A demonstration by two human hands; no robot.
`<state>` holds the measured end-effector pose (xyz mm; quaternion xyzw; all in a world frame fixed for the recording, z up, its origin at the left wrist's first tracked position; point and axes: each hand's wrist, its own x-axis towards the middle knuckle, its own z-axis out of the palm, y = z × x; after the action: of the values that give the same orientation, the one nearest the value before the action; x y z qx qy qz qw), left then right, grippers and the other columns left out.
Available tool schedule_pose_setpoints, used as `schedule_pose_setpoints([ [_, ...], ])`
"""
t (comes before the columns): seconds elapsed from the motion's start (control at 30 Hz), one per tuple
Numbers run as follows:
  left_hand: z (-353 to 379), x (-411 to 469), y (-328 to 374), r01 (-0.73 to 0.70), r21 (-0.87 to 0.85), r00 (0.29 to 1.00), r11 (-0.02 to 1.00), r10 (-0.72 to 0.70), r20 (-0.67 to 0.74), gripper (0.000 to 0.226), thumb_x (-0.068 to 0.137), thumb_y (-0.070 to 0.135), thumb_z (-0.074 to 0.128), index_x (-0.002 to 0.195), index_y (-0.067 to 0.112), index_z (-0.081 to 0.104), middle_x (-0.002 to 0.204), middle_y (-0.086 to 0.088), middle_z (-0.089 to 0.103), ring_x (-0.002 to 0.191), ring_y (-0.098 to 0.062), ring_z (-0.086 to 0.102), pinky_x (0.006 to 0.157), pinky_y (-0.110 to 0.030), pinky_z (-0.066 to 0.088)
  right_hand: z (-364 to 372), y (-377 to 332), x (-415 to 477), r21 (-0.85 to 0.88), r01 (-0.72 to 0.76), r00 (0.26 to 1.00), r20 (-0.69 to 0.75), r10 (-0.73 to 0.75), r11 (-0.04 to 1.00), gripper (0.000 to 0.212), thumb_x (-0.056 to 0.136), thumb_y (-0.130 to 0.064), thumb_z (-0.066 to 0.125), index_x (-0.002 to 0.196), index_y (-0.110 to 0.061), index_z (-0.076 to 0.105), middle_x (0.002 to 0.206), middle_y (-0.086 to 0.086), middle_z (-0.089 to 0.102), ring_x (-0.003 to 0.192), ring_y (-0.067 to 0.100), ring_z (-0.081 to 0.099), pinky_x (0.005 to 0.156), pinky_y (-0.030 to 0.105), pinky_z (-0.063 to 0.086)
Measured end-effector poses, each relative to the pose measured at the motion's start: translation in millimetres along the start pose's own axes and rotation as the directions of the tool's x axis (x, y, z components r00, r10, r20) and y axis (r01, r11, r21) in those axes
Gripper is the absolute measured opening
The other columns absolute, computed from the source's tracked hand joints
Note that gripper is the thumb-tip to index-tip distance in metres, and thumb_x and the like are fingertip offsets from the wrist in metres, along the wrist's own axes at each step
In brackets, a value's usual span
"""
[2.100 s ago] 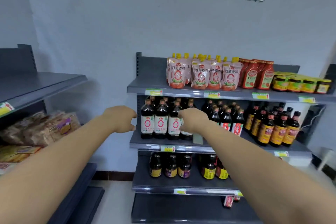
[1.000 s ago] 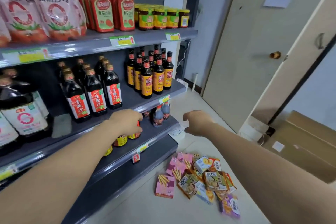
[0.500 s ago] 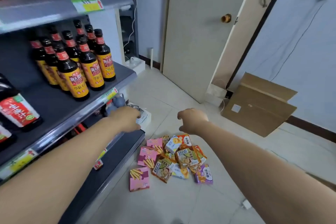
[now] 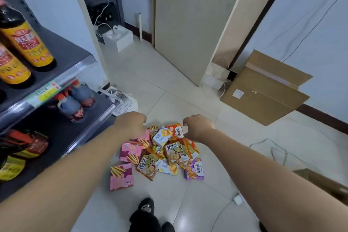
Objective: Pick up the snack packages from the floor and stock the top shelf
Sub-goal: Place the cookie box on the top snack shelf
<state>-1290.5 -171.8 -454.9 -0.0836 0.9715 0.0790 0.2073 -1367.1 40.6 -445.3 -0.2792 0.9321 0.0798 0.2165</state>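
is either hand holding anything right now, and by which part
Nothing is held. The left hand and the right hand hover with loosely curled fingers over the snack packages, which lie in a pile on the floor.

I log: pink boxes [image 4: 121,177] printed with golden biscuit sticks; purple pack [image 4: 195,170]; orange-and-green pack [image 4: 176,153]; white-and-yellow box [image 4: 161,137]. Dark bottles [image 4: 24,43], yellow labels with red. Shelf [image 4: 64,51] dark grey; price tag [image 4: 45,92] green-yellow. Floor tiles [image 4: 169,88] off-white. Cardboard box [image 4: 263,88] brown. Door [image 4: 188,15] beige. Shoe [image 4: 145,213] black.
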Motion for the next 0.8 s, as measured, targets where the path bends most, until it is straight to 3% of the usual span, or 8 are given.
schedule_pose_setpoints([
  [0.2,29,81,7,-0.011,-0.037,0.996,0.999,0.014,0.088,0.023,0.09,0.027,0.051,0.105,0.013,0.062,0.105,-0.005,0.065,0.093,-0.023,0.061,0.066,-0.03,0.043,28,29,79,0.065,-0.025,0.996,0.09,0.019,0.998,0.034,0.09,-0.031,0.059,0.122,-0.022,0.057,0.121,0.001,0.06,0.115,0.023,0.053,0.082,0.035,0.047],
  [0.37,65,148,11,0.006,-0.11,0.988,0.994,0.011,0.152,0.034,0.092,0.034,0.053,0.121,0.018,0.057,0.118,-0.003,0.063,0.105,-0.023,0.06,0.08,-0.035,0.049,62,46,154,0.074,-0.034,0.988,0.155,0.022,0.997,0.034,0.089,-0.029,0.059,0.123,-0.023,0.057,0.119,0.001,0.061,0.114,0.023,0.054,0.081,0.036,0.048],
  [0.5,110,193,10,0.032,-0.139,0.979,0.99,-0.003,0.205,0.02,0.09,0.03,0.051,0.103,0.015,0.057,0.101,-0.003,0.062,0.094,-0.024,0.06,0.076,-0.037,0.052,99,57,209,0.066,-0.016,0.977,0.213,0.002,0.998,0.035,0.089,-0.026,0.058,0.124,-0.024,0.054,0.118,0.001,0.06,0.114,0.023,0.053,0.077,0.034,0.045],
  [0.67,191,253,8,0.116,-0.19,0.956,0.975,-0.058,0.287,0.036,0.093,0.036,0.052,0.123,0.017,0.054,0.112,-0.004,0.064,0.098,-0.024,0.062,0.081,-0.04,0.053,165,67,280,0.117,-0.026,0.957,0.291,-0.009,0.993,0.037,0.089,-0.026,0.057,0.126,-0.026,0.054,0.12,0.0,0.06,0.115,0.023,0.053,0.078,0.033,0.046],
  [0.8,271,305,6,0.227,-0.292,0.934,0.929,-0.123,0.335,0.043,0.091,0.039,0.053,0.128,0.018,0.05,0.114,-0.003,0.063,0.091,-0.023,0.062,0.078,-0.041,0.055,235,68,341,0.246,-0.094,0.935,0.355,0.0,0.965,0.043,0.089,-0.043,0.056,0.128,-0.024,0.053,0.124,0.002,0.058,0.115,0.026,0.055,0.09,0.039,0.05],
])
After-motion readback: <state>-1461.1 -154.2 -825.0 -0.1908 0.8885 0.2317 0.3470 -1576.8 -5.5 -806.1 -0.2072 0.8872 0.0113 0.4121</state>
